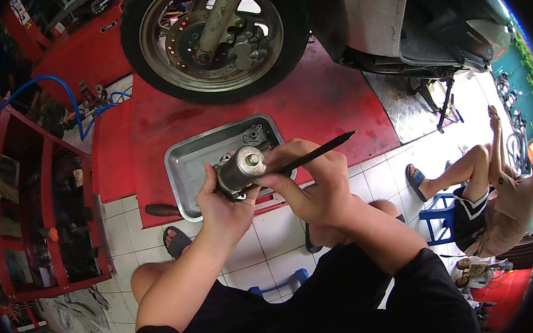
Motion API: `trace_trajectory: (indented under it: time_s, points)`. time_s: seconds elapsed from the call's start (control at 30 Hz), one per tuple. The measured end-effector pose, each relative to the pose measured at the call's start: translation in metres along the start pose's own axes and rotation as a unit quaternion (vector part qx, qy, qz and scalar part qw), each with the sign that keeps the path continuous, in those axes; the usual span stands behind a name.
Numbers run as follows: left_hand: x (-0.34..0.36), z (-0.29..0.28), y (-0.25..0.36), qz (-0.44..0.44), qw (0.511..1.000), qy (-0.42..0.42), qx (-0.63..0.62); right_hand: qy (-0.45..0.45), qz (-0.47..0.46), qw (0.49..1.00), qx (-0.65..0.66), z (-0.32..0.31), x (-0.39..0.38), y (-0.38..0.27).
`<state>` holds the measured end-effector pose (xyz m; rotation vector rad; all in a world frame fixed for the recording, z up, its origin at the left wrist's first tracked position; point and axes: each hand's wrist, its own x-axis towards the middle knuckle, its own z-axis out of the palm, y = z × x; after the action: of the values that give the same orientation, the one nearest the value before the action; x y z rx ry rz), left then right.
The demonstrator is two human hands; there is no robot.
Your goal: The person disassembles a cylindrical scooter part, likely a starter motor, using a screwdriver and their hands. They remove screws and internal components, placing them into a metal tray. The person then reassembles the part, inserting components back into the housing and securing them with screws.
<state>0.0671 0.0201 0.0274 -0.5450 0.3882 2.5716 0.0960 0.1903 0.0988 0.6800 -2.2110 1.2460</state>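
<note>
My left hand point(226, 209) is wrapped from below around a grey metal cylindrical engine part point(234, 175), which has a round end face with a small raised stub. It is held above a metal tray point(182, 199). My right hand point(320, 186) grips a slim black rod point(323, 149), its tapered end pointing up to the right. The rod's other end runs behind my fingers by the cylinder, and my right fingertips are at the cylinder's side. In the tray's far right corner lies a small grey metal part point(253, 134).
The tray rests on a red platform point(350, 108) beneath a scooter's front wheel point(221, 88). A dark tool handle point(162, 210) lies at the tray's left. A red shelf rack point(46, 217) and blue hose point(70, 92) are at left. Someone sits on a blue stool point(437, 219) at right.
</note>
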Motion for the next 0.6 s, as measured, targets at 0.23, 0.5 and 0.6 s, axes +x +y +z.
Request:
trace_trajectory:
  time_s: [0.23,0.5,0.6]
  points:
    - [0.000,0.004,-0.002,0.011,1.000,0.005,0.010,-0.023,0.013,0.999,0.036,-0.001,-0.001,-0.005]
    - [-0.002,0.001,-0.001,0.001,0.999,0.031,0.012,-0.033,0.045,0.987,0.154,0.001,0.000,-0.003]
    - [0.000,0.001,-0.001,-0.002,1.000,0.016,0.004,-0.055,0.045,0.995,0.063,-0.009,-0.003,-0.003]
